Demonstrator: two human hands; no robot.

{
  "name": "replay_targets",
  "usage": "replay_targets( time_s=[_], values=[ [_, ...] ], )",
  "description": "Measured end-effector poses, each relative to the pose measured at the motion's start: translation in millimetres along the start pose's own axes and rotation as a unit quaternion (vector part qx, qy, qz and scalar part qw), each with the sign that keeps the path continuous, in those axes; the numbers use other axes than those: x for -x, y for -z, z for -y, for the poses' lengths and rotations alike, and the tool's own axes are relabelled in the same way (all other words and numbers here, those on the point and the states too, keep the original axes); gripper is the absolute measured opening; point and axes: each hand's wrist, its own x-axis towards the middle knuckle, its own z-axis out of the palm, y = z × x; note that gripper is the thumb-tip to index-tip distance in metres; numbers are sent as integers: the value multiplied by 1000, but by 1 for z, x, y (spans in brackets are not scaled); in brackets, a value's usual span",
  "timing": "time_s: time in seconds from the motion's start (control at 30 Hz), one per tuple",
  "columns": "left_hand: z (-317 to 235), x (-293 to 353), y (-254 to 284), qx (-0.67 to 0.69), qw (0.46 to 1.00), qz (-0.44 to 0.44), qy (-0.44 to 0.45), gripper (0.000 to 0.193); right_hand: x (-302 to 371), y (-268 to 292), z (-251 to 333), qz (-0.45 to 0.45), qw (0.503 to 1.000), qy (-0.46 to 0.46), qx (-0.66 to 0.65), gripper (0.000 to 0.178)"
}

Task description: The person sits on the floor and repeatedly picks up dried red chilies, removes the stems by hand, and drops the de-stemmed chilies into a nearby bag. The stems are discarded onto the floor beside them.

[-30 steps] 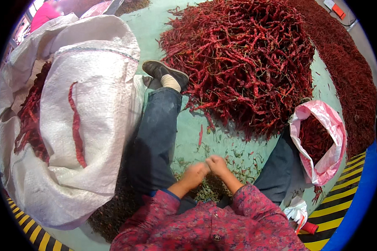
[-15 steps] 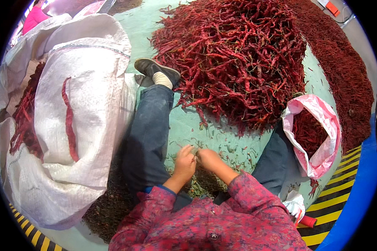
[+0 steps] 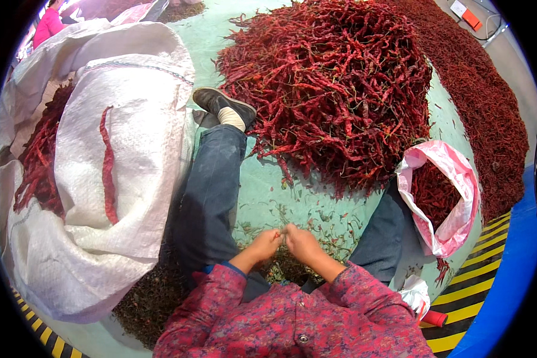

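Observation:
My left hand (image 3: 264, 244) and my right hand (image 3: 302, 245) meet between my legs, fingers pinched closed and almost touching. A small red bit, which looks like the end of a dried chili (image 3: 277, 235), shows at my left fingertips. What my right fingers pinch is hidden. Under and in front of my hands, broken stems (image 3: 292, 269) and scraps litter the green floor sheet (image 3: 259, 197). Beyond them rises a big heap of dried red chilies (image 3: 334, 89).
On the left bulges a white woven sack (image 3: 134, 137) of chilies, one long chili (image 3: 108, 170) lying on it. By my right knee stands a pink-and-white bag (image 3: 468, 197) of chilies. More chilies (image 3: 489, 131) spread far right. A person in pink (image 3: 48, 27) is far left.
Both hands have come down slightly toward me, still pinched together. A red bit now shows at the left fingertips. The whole view has shifted a little.

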Motion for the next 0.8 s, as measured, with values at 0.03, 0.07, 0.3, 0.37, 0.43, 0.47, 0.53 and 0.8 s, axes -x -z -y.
replay_targets(
  time_s=[0.03,0.07,0.3,0.37,0.43,0.47,0.53,0.8],
  values=[
    [-4,1,0,24,999,-24,-37,19,-10,-8,-8,-54,996,-61,-38,17],
    [-6,2,1,33,998,-46,-37,20,-21,-15,-23,-54,991,-97,-77,20],
    [0,-6,8,198,971,-129,39,19,-125,-9,-39,-111,983,-133,52,36],
    [4,-7,10,168,975,-141,47,15,-142,-10,-44,-106,970,-201,85,30],
    [2,-9,12,219,961,-148,76,13,-140,-20,-64,-83,981,-174,5,25],
    [0,-11,14,283,942,-151,103,14,-133,-26,-73,-74,984,-160,-33,24],
    [1,-12,14,368,904,-175,132,18,-98,-30,-54,-55,978,-135,-148,22],
    [3,-10,10,392,906,-70,142,19,7,-10,8,41,989,-3,-142,17]
  ],
)
